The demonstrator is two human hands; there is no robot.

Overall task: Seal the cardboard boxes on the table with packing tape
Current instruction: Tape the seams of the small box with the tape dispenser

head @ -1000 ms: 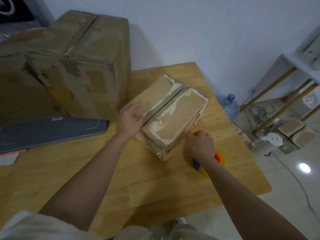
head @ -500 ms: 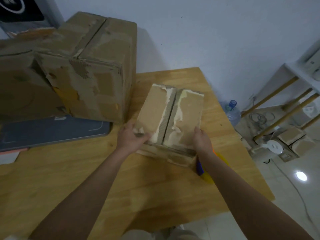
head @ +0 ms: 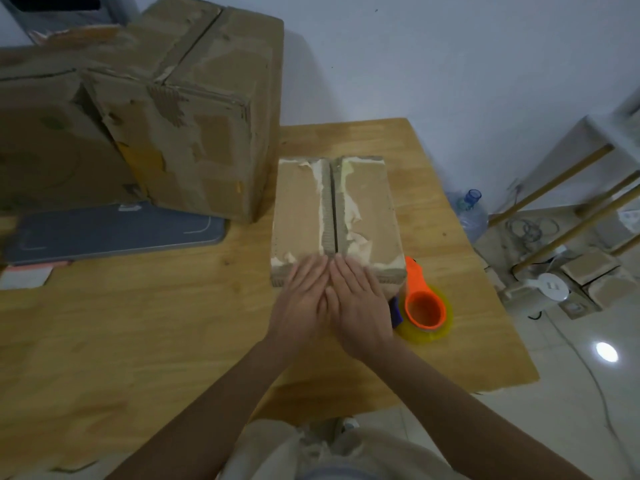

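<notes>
small box (head: 336,213) long axis, seam pointing away | both hands' fingers (head: 311,271) flat on near end

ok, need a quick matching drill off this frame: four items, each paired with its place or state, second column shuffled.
Items:
1 small box
2 big box
3 tape dispenser
4 grey mat

Places/states:
A flat under the big box
B orange, right of the hands
C both hands on its near end
D back left, patched

Pairs: 1-C, 2-D, 3-B, 4-A
</notes>
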